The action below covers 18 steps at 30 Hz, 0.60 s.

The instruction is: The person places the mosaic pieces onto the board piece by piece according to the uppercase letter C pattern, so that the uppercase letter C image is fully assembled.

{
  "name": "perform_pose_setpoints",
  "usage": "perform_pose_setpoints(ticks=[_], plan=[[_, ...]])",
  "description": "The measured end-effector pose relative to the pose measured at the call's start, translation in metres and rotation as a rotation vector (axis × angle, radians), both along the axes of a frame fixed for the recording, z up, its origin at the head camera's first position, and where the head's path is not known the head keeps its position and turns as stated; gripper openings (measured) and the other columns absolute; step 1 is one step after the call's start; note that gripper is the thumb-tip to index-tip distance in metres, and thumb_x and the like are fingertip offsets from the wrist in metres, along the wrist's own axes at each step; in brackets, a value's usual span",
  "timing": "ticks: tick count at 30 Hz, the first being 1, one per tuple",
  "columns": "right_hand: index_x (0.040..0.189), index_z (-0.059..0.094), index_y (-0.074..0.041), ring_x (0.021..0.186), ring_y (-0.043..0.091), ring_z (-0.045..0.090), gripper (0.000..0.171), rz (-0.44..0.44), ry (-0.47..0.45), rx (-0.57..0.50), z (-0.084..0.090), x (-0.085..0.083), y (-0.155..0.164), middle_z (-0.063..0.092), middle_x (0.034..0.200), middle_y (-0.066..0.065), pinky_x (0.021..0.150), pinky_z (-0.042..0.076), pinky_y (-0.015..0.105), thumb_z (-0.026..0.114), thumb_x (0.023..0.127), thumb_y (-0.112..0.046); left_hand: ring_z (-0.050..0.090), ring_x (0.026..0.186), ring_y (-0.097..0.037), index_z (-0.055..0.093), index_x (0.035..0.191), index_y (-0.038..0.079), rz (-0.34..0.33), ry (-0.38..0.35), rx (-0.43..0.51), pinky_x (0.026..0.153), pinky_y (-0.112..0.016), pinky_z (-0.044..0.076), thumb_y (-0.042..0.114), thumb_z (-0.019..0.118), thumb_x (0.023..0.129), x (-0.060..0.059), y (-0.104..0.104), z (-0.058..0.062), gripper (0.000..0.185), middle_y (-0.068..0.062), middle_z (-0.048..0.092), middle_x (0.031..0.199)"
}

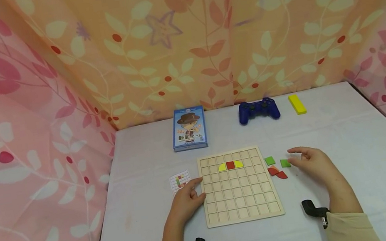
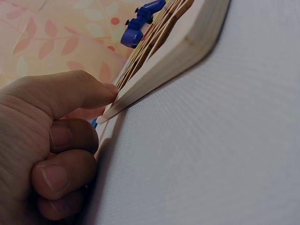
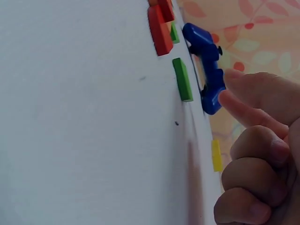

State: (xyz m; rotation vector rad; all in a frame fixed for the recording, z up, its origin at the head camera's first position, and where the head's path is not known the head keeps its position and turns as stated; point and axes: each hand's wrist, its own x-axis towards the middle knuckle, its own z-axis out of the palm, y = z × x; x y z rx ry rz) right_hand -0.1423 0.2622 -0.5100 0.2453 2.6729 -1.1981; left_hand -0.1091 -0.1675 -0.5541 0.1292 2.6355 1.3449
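Observation:
My left hand (image 1: 186, 201) rests its thumb and forefinger, spread apart, against the left edge of a wooden grid board (image 1: 240, 191). In the left wrist view the thumb (image 2: 93, 91) meets the board's rim, while the other fingers are curled under. In the board's second row from the top, a red square tile (image 1: 230, 165) sits between two yellow rounded tiles. My right hand (image 1: 315, 163) holds nothing; its thumb and forefinger are apart, close to a green square tile (image 1: 285, 163). Beside that lie another green tile (image 1: 269, 161) and red rounded tiles (image 1: 281, 174).
A small pattern card (image 1: 176, 181) lies left of the board, partly behind my left hand. Farther back are a blue game box (image 1: 188, 128), a blue game controller (image 1: 259, 110) and a yellow block (image 1: 297, 104). Patterned cloth hangs around the white table.

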Motion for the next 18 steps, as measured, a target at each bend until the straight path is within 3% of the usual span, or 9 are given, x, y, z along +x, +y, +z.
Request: perform_pose_setpoints(ticks=[11, 18], plan=[[0.132, 0.066, -0.002, 0.067, 0.021, 0.042, 0.047, 0.075, -0.029, 0.045, -0.012, -0.002, 0.002, 0.040, 0.067, 0.000, 0.069, 0.035, 0.038, 0.076, 0.092, -0.024, 0.036, 0.045, -0.007, 0.064, 0.139, 0.018, 0.011, -0.003, -0.008, 0.046, -0.026, 0.029, 0.026, 0.078, 0.091, 0.001, 0.001, 0.001, 0.051, 0.008, 0.043, 0.052], [0.128, 0.068, -0.001, 0.067, 0.022, 0.041, 0.042, 0.101, -0.005, 0.093, -0.014, 0.000, 0.001, 0.040, 0.067, 0.001, 0.067, 0.034, 0.038, 0.075, 0.093, -0.023, 0.036, 0.046, -0.008, 0.064, 0.139, 0.019, 0.015, -0.007, -0.014, 0.046, -0.027, 0.030, 0.027, 0.078, 0.091, 0.001, 0.001, 0.002, 0.051, 0.008, 0.043, 0.052]])
